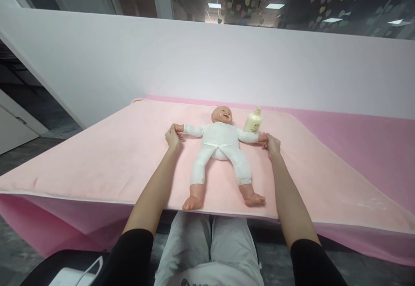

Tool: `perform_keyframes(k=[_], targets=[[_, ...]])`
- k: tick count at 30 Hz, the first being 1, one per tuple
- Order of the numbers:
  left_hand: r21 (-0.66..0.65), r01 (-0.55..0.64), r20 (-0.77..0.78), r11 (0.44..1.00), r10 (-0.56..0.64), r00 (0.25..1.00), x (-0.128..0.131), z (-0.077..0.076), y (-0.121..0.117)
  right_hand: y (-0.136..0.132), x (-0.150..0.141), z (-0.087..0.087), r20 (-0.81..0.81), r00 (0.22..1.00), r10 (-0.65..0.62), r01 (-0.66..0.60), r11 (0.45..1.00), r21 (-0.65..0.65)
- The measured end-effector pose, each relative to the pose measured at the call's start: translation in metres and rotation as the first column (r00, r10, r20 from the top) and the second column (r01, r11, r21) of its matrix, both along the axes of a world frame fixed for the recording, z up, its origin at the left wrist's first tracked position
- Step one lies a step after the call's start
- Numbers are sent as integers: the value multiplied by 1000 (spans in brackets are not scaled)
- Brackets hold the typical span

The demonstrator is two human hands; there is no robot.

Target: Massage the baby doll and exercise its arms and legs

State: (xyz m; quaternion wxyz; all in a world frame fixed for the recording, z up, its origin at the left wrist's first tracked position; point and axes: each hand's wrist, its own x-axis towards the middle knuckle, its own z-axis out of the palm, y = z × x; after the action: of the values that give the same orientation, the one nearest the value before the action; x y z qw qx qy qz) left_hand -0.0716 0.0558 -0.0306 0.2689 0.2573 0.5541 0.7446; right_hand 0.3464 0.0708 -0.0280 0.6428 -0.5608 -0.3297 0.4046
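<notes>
A baby doll point(221, 135) with a white cloth body lies on its back, head away from me and feet near the table's front edge. Its arms are stretched out to both sides. My left hand point(173, 138) is closed around the doll's hand on the left. On the other side, my right hand point(273, 144) grips the doll's other hand, with the fingers wrapped round it. Just behind the doll's arm on the right stands a pale yellow pump bottle point(253, 121), upright and partly hidden at its base.
A light pink mat point(129, 147) covers much of the table, over a darker pink cloth point(366, 147). Behind the table rises a white partition point(207, 61) with dark glass above. A white object with a handle point(76, 275) is at the lower left.
</notes>
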Motion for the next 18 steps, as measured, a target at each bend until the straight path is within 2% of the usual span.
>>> perform_keyframes(k=[12, 18], targets=[[-10, -21, 41, 1000, 21, 999, 1, 5, -2, 1, -2, 3, -12, 999, -48, 48, 999, -16], [-28, -19, 113, 999, 22, 993, 1, 9, -2, 2, -1, 3, -9, 996, -85, 84, 993, -82]])
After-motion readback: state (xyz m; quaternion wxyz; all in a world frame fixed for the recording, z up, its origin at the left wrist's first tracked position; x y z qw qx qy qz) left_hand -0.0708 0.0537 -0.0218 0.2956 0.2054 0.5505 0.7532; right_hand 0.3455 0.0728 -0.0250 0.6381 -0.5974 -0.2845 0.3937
